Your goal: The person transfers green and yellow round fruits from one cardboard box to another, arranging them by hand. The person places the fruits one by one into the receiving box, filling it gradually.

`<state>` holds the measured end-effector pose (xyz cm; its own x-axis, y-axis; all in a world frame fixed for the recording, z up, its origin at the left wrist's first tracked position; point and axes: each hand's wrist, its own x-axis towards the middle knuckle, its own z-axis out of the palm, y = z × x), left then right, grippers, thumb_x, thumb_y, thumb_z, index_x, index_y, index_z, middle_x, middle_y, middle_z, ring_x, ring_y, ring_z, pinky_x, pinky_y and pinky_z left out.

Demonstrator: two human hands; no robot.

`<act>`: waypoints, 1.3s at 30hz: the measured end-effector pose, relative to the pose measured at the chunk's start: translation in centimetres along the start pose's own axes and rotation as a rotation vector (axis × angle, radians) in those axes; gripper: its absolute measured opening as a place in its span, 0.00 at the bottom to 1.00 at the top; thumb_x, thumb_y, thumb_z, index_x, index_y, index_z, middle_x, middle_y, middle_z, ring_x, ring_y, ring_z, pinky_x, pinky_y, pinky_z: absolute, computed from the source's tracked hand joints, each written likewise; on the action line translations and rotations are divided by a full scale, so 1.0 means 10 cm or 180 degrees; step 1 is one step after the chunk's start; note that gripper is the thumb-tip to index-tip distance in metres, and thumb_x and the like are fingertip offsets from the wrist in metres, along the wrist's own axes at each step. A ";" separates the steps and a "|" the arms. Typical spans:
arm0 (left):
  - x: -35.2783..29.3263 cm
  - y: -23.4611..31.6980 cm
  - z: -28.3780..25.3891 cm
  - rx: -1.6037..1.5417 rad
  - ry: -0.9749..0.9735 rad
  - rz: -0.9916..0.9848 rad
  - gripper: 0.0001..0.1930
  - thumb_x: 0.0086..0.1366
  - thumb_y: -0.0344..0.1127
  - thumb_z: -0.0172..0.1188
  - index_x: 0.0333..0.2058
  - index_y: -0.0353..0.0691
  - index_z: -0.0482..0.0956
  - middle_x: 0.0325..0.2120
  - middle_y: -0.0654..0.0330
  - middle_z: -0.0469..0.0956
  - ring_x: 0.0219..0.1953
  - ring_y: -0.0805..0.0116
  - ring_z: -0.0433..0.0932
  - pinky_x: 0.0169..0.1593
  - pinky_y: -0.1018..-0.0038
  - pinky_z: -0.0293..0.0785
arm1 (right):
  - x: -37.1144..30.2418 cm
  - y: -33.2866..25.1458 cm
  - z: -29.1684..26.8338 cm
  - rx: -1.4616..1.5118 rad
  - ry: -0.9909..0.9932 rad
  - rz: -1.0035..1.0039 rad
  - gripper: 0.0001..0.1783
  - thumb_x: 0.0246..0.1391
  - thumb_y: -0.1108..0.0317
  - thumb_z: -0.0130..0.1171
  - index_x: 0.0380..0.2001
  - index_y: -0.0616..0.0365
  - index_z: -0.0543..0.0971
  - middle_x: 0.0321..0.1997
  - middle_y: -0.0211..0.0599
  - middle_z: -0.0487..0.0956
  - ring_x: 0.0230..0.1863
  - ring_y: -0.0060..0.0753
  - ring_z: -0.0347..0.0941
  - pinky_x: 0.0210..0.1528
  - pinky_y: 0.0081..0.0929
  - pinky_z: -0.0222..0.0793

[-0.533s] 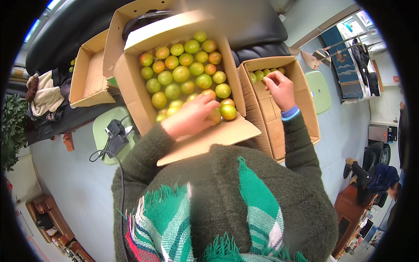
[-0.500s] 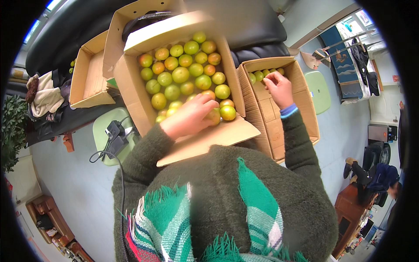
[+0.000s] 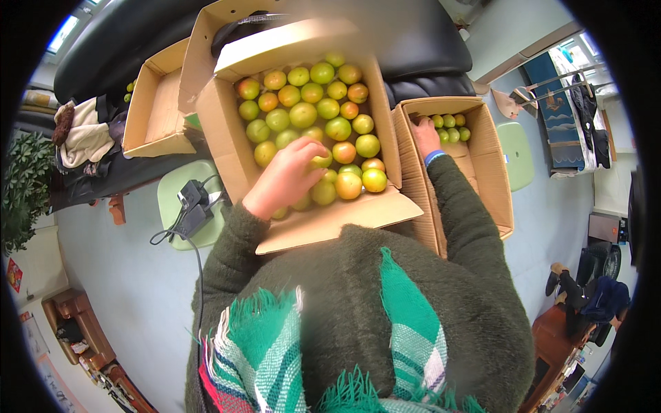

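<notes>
A large cardboard box [image 3: 206,131] in front of me holds many round green tomatoes [image 3: 303,115], some blushed orange. My left hand [image 3: 292,172] reaches into its near middle, with the fingers curled round a green tomato [image 3: 321,160]. To the right stands a smaller cardboard box [image 3: 492,165], with small green tomatoes [image 3: 451,127] set close together at its far end. My right hand [image 3: 425,138] is down inside this box, by its left wall and beside those tomatoes. Its fingers are bent, and whatever they hold is hidden.
Another cardboard box [image 3: 155,113] lies at the far left on a black sofa [image 3: 138,48]. A green stool [image 3: 172,186] carries black adapters [image 3: 196,206] with a cable running toward me. A second green stool [image 3: 515,155] stands right of the smaller box.
My right hand has moved to the left wall of the smaller box, uncovering more tomatoes there. My left hand has shifted left in the large box and closed round a tomato. The view has shifted slightly.
</notes>
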<state>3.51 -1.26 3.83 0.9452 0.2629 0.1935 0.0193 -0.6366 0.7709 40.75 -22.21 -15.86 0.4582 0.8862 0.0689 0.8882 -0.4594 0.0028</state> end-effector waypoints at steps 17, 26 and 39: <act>-0.10 -0.18 -0.11 0.0079 0.0477 -0.0127 0.13 0.65 0.20 0.66 0.48 0.32 0.81 0.44 0.51 0.82 0.45 0.53 0.85 0.48 0.65 0.82 | -0.29 -0.34 -1.26 0.2679 0.1127 0.1365 0.33 0.55 0.67 0.78 0.63 0.57 0.77 0.47 0.44 0.86 0.45 0.35 0.85 0.48 0.30 0.82; -0.09 -0.19 0.05 0.0048 0.0395 -0.0080 0.14 0.64 0.24 0.67 0.48 0.34 0.80 0.43 0.47 0.81 0.46 0.44 0.82 0.49 0.58 0.80 | -0.08 -1.49 -2.13 0.2736 -0.0066 -0.1581 0.35 0.45 0.67 0.80 0.59 0.53 0.80 0.45 0.52 0.82 0.44 0.60 0.82 0.49 0.47 0.81; -0.13 -0.10 0.14 0.0210 0.0048 -0.0174 0.28 0.62 0.24 0.68 0.62 0.38 0.75 0.52 0.47 0.78 0.55 0.41 0.78 0.59 0.57 0.77 | -0.05 -1.73 -1.85 0.2582 -0.0224 -0.1795 0.26 0.51 0.69 0.74 0.55 0.57 0.81 0.50 0.49 0.82 0.50 0.56 0.81 0.54 0.46 0.80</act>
<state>2.76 -1.97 1.91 0.9372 0.3092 0.1616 0.0927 -0.6673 0.7390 24.54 -15.82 2.54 -0.0613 0.9762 0.2081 0.7193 0.1878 -0.6688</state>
